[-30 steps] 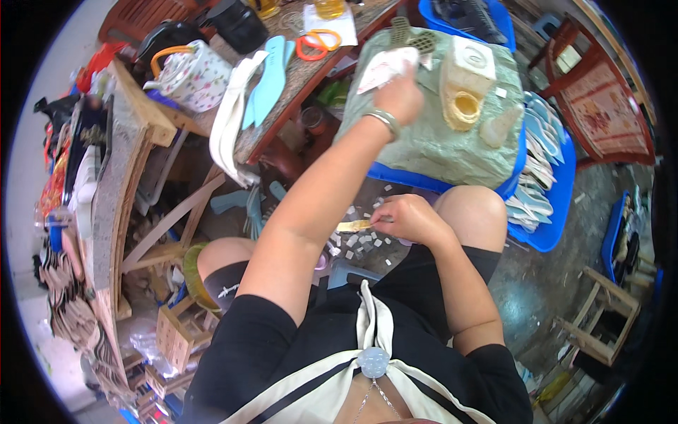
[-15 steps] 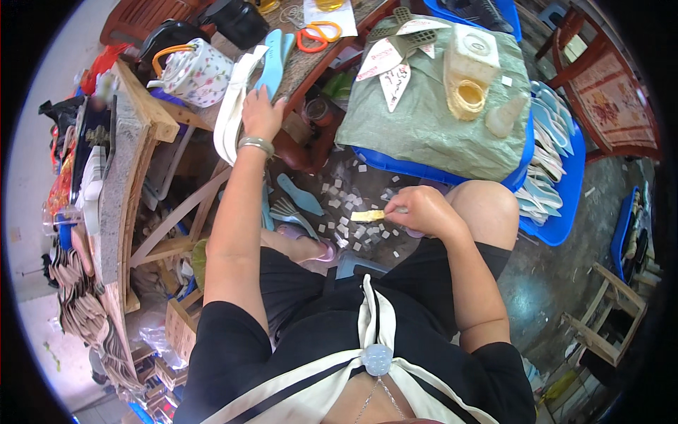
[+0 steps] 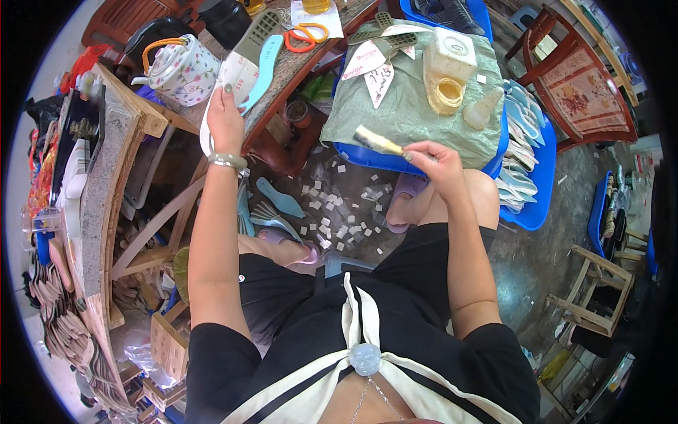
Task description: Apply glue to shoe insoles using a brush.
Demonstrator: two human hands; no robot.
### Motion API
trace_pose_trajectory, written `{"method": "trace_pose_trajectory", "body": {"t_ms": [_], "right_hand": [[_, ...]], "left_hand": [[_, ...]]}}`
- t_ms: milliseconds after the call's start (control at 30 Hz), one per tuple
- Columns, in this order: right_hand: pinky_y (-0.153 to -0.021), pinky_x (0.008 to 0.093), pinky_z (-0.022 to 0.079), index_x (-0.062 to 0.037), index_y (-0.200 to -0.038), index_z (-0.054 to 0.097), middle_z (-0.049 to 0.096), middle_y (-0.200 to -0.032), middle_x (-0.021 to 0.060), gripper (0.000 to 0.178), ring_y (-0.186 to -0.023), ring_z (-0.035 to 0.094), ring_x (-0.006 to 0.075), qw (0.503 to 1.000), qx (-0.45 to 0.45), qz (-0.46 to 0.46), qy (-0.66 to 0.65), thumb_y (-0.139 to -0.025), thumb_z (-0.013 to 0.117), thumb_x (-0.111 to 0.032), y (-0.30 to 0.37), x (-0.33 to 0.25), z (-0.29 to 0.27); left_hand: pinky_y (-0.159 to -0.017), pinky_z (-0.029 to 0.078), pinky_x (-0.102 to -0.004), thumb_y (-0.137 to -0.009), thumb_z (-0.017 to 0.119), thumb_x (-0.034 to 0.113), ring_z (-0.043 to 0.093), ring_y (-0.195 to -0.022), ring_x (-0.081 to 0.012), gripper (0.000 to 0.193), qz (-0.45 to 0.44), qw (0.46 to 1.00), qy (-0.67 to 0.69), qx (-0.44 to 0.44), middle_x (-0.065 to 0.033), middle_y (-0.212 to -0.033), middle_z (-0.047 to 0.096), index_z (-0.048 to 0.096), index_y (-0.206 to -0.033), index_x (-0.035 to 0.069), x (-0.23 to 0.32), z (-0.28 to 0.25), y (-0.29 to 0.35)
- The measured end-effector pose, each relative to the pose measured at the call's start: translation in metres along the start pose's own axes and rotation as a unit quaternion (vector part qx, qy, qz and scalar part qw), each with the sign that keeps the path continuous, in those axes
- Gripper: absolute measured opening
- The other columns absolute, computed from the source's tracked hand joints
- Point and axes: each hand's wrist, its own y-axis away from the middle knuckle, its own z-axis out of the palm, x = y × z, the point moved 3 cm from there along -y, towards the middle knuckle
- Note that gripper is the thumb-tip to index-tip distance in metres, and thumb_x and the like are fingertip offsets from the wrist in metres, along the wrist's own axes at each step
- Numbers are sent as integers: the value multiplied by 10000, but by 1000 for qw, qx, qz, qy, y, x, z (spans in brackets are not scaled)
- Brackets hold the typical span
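My left hand (image 3: 224, 121), with a bracelet at the wrist, grips a shoe insole at the far left. The insole (image 3: 258, 39) has a grey-green perforated end and a white printed part nearer my fingers. A light blue insole (image 3: 265, 71) lies right beside it, over the tabletop edge. My right hand (image 3: 439, 164) is closed round the handle of a small brush (image 3: 378, 140), its pale bristles pointing left over the green sheet's near edge. Beyond the brush stands a translucent plastic container (image 3: 449, 60) with a round, amber-crusted opening. More white and perforated insole pieces (image 3: 380, 51) lie left of it.
A floral teapot (image 3: 183, 71) and orange-handled scissors (image 3: 305, 37) are on the table. The green sheet (image 3: 353, 116) covers a blue bin. At right, another blue bin (image 3: 544, 191) holds insoles. White squares and blue insoles (image 3: 280, 198) litter the floor. A wooden stool frame (image 3: 590, 290) stands at right.
My left hand now grips the grey-green and white insole, where it was on the light blue one and white pieces. The brush has risen from over the floor to the green sheet's edge.
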Motion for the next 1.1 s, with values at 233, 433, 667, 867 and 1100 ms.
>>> {"method": "trace_pose_trajectory", "body": {"t_ms": [233,433,667,867,1100], "right_hand": [[-682,184,431,-11,-933,698,642,-816,-10,143,-757,544,39,997,75,21,4,-817,670,-89,1,6,3],[-530,167,350,19,-980,664,597,-749,-8,162,-585,460,32,974,182,-33,-128,-846,630,-66,21,-18,-4],[-451,200,267,24,-1039,579,453,-656,-6,199,-504,347,55,900,300,-139,-285,-888,589,-105,7,-21,-51],[-444,193,268,18,-1063,566,411,-652,2,212,-512,331,59,915,244,-129,-295,-916,554,-134,3,-12,-58],[-436,195,253,7,-1067,539,375,-659,0,225,-522,314,62,924,232,-116,-282,-943,521,-180,1,-9,-45]], "left_hand": [[-751,495,-348,-949,465,205,586,-847,-207,302,-119,993,-2,-4,-145,-953,599,534,-1101,-47,-21,2,6],[-932,407,-415,-824,527,132,516,-1065,-369,338,297,941,-138,-83,-228,-1116,561,534,-1127,-18,52,119,-21],[-746,480,-294,-898,493,146,636,-783,-176,243,130,988,-13,-79,-107,-811,662,620,-1053,7,24,212,-47],[-749,460,-296,-868,547,82,579,-815,-196,186,-51,995,-56,-61,-91,-901,586,607,-1039,39,-103,131,92],[-753,458,-268,-885,541,90,565,-804,-140,210,-165,976,-117,-83,-59,-930,600,603,-1080,41,-171,114,126]]}}
